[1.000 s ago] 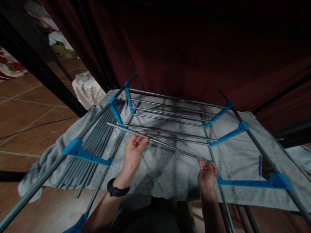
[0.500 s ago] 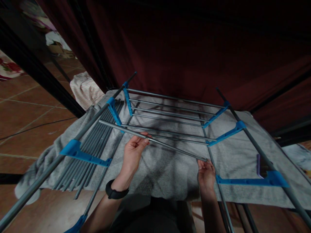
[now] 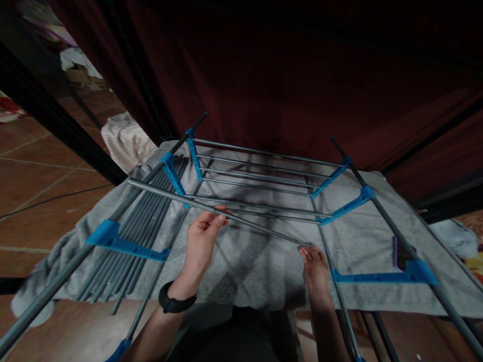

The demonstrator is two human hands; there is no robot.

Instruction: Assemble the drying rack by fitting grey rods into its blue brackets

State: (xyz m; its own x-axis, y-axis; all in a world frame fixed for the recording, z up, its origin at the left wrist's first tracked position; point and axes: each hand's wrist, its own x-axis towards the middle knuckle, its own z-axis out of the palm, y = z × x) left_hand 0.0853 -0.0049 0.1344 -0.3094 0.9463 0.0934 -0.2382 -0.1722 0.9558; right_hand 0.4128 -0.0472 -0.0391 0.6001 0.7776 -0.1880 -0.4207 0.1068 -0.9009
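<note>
My left hand [image 3: 200, 239], with a black band on its wrist, pinches a thin grey metal tube [image 3: 166, 193] near its middle. The tube slants down to the right, and its left end reaches above the side rail. Fingertips of my right hand [image 3: 316, 266] are closed at the tube's right end, partly hiding it. Around both hands stands a grey tube rack frame [image 3: 390, 218] with blue plastic brackets [image 3: 126, 244]. Several crossbars [image 3: 260, 174] span its far part. The near right bracket [image 3: 377, 277] has no bar in it.
Several loose grey tubes [image 3: 138, 236] lie side by side at the left on a grey blanket [image 3: 249, 271]. A phone-like dark object [image 3: 402, 254] rests by the right rail. Behind hangs a dark red curtain [image 3: 283, 90]. A tiled floor [image 3: 45, 201] shows at left.
The held tube has shifted left, its left end now farther out over the left rail. My right hand has moved slightly left with its end. The view has shifted a little.
</note>
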